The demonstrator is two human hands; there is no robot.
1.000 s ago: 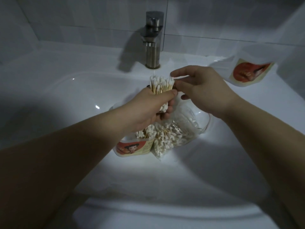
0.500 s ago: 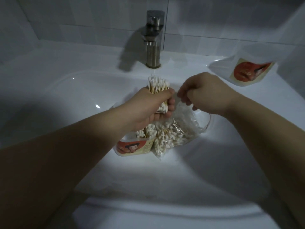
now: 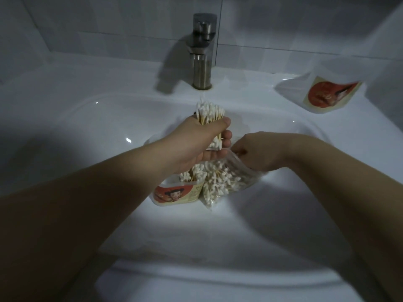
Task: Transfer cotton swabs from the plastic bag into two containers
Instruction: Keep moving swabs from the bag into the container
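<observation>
Right hand (image 3: 255, 153) dropped from swab bundle (image 3: 210, 113) top to plastic bag (image 3: 229, 177) mouth (fingers curled, grip unclear).

Wall: pale grey tiles (image 3: 109, 22), 10 to 2 o'clock.
Basin: glossy white sink (image 3: 87, 118), centre.
Tap: brushed-metal faucet (image 3: 202, 51) at 12 o'clock, upright on the ledge.
Light: dim — bright pool mid-basin, corners dark.

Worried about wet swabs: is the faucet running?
No, no water falls from the faucet above the cotton swabs in the left hand.

We see swabs (image 3: 210, 114) bunched upright above the bag (image 3: 224, 182) and container (image 3: 176, 192) in the sink (image 3: 72, 88); second container (image 3: 322, 92) lies at its back-right corner.
</observation>
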